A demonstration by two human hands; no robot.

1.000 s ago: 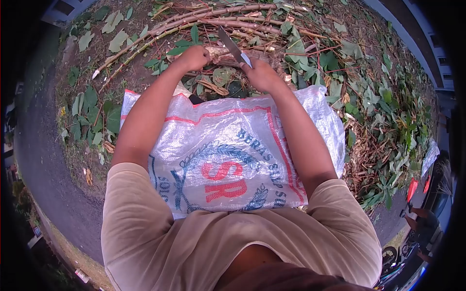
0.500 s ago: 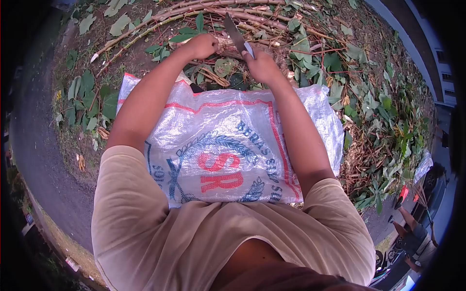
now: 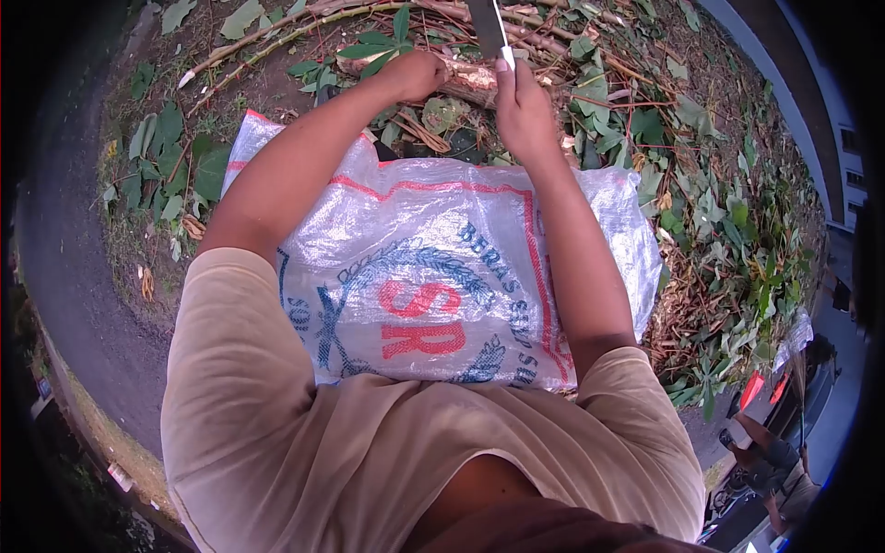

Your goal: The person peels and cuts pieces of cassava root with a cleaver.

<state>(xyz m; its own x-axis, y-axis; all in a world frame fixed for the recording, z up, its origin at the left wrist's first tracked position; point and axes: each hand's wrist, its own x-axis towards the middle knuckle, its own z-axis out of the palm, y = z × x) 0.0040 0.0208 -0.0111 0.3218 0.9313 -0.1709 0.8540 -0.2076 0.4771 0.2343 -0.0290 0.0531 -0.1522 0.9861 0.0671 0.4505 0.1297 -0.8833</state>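
Note:
My right hand point(image 3: 528, 112) is wrapped round the pale handle of a large knife point(image 3: 487, 29), its broad blade pointing up and away from me, raised near a short log. The log point(image 3: 475, 85) lies on the ground beyond my lap, its bark partly chipped to pale wood. My left hand point(image 3: 417, 76) is closed in a fist against the left part of the log; what its fingers hold, if anything, is hidden. A white woven sack point(image 3: 415, 221) with red and blue print lies over my lap under both forearms.
Long cut stems point(image 3: 304, 32) lie across the far side. Green leaves point(image 3: 701, 198) and wood chips point(image 3: 687, 313) cover the ground to the right. A paved road point(image 3: 64, 221) runs along the left. Another person point(image 3: 779, 465) is at the far right, near parked vehicles.
My right hand has lifted the knife up and to the right, away from the log. My left hand has shifted slightly right and away from me, still closed.

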